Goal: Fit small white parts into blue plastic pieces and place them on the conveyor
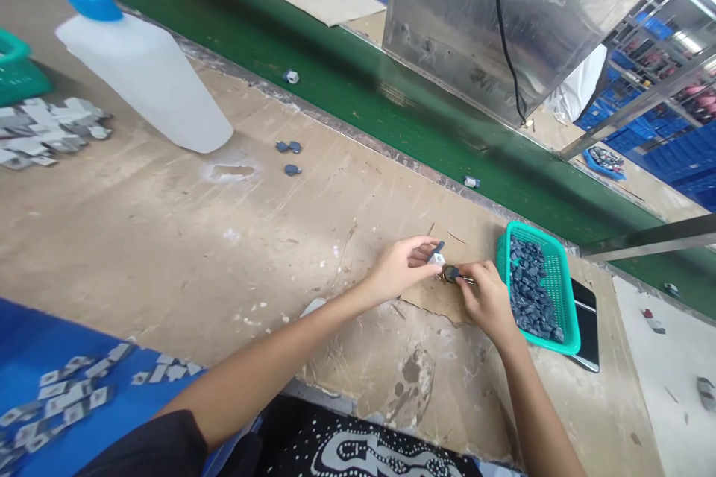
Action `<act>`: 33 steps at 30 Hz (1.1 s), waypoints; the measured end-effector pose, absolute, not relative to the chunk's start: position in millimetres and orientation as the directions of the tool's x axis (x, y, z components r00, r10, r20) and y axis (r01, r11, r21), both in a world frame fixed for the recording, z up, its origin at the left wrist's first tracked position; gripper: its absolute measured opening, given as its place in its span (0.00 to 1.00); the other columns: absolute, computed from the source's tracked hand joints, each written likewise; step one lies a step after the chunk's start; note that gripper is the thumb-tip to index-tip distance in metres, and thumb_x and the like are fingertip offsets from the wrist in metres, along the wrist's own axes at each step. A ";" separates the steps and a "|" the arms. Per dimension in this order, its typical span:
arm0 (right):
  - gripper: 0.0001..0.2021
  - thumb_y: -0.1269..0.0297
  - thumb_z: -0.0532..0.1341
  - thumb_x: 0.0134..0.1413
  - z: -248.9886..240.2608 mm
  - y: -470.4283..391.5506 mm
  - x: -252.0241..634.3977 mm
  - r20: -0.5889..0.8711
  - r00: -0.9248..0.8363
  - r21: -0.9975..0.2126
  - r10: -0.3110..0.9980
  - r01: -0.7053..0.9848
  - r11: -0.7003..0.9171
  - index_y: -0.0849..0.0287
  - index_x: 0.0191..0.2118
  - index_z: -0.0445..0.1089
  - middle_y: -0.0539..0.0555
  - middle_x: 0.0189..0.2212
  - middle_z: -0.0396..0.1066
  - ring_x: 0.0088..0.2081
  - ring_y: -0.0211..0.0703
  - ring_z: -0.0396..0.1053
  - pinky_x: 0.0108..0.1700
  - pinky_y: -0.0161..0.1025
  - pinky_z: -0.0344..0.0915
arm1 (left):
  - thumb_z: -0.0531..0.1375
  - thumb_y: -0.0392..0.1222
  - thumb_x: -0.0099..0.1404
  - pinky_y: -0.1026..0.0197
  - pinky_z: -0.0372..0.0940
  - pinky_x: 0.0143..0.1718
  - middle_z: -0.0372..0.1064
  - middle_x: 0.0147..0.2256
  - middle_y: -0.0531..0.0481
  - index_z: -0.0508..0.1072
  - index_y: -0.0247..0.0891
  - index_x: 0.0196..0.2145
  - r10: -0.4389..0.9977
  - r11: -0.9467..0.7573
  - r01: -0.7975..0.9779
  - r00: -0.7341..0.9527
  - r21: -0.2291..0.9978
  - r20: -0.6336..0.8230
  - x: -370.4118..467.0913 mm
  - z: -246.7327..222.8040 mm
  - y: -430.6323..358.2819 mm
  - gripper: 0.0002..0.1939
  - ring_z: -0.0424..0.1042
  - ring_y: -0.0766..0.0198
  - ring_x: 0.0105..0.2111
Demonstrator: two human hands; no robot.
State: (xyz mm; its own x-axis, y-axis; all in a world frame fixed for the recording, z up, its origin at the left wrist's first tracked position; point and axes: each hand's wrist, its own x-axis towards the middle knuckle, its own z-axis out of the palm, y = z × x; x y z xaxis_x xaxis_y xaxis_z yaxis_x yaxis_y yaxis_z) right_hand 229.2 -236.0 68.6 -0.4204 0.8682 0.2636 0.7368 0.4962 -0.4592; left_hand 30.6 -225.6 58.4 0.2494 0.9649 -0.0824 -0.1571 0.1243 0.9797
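Between thumb and fingers, my left hand (400, 268) holds a small white block with a dark blue piece (436, 256) on it. Just to its right, my right hand (488, 297) pinches a small dark part (450, 273) near a round metallic item, whose details are too small to make out. Both hands are close together over a brown cardboard piece (441, 305) on the worktable (184, 238). Beside my right hand stands a green basket (569, 328) filled with small dark blue parts (531, 291).
A white bottle with a blue top (145, 74) lies at the upper left, near grey-white blocks (45, 130). Beyond the table runs a green conveyor (347, 104) with scattered parts. A black flat device (587, 328) lies partly under the basket. More blocks rest on a blue surface (139, 402).
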 end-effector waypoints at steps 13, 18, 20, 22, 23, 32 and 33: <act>0.14 0.70 0.64 0.49 81.1 -246.5 197.9 0.153 -0.077 -0.988 0.985 -0.007 0.153 0.57 0.29 0.54 0.53 0.34 0.71 0.39 0.43 0.69 0.41 0.37 0.64 | 0.62 0.35 0.52 0.65 0.62 0.36 0.68 0.33 0.52 0.70 0.38 0.37 0.935 -0.297 0.281 0.277 0.913 0.220 28.9 70.6 -235.5 0.12 0.67 0.66 0.32; 0.13 0.68 0.63 0.52 77.2 -249.6 196.0 0.213 -0.068 -0.967 0.975 0.125 0.220 0.57 0.29 0.54 0.53 0.33 0.70 0.39 0.43 0.68 0.41 0.38 0.63 | 0.62 0.36 0.52 0.66 0.62 0.33 0.67 0.31 0.53 0.71 0.37 0.36 0.933 -0.308 0.292 0.279 0.905 0.228 28.3 71.0 -236.6 0.11 0.67 0.67 0.31; 0.12 0.68 0.62 0.53 77.6 -251.1 196.6 0.227 -0.082 -0.956 0.971 0.173 0.238 0.57 0.30 0.54 0.54 0.34 0.69 0.40 0.44 0.68 0.42 0.39 0.63 | 0.62 0.35 0.51 0.66 0.62 0.33 0.67 0.31 0.53 0.71 0.37 0.36 0.930 -0.326 0.297 0.272 0.898 0.248 28.0 71.1 -236.9 0.11 0.67 0.68 0.31; 0.11 0.68 0.61 0.53 78.6 -253.1 196.5 0.237 -0.092 -0.945 0.967 0.207 0.251 0.57 0.30 0.55 0.53 0.33 0.68 0.41 0.45 0.67 0.43 0.40 0.62 | 0.62 0.35 0.52 0.67 0.62 0.32 0.68 0.31 0.53 0.72 0.37 0.36 0.924 -0.351 0.291 0.263 0.890 0.279 27.8 70.5 -237.1 0.12 0.67 0.68 0.30; 0.11 0.68 0.61 0.54 79.0 -254.3 196.1 0.241 -0.092 -0.941 0.966 0.221 0.256 0.57 0.30 0.55 0.53 0.32 0.68 0.42 0.45 0.67 0.43 0.40 0.63 | 0.62 0.34 0.52 0.67 0.63 0.32 0.68 0.31 0.53 0.72 0.37 0.37 0.919 -0.365 0.283 0.259 0.887 0.296 27.8 69.9 -237.2 0.12 0.67 0.69 0.30; 0.11 0.67 0.65 0.50 83.5 -257.9 195.0 0.115 -0.053 -0.992 0.992 -0.060 0.111 0.57 0.30 0.60 0.51 0.32 0.69 0.38 0.42 0.69 0.41 0.36 0.65 | 0.59 0.33 0.54 0.66 0.67 0.35 0.69 0.35 0.47 0.71 0.35 0.40 0.817 -0.573 0.193 0.220 0.797 0.534 28.7 66.2 -242.4 0.13 0.70 0.68 0.34; 0.11 0.66 0.66 0.50 85.0 -257.3 196.5 0.043 -0.114 -0.991 0.993 -0.129 0.028 0.56 0.33 0.61 0.52 0.33 0.69 0.38 0.43 0.69 0.40 0.36 0.66 | 0.59 0.33 0.55 0.66 0.67 0.35 0.69 0.36 0.47 0.71 0.35 0.40 0.790 -0.609 0.182 0.227 0.772 0.570 28.5 67.0 -243.5 0.13 0.70 0.68 0.34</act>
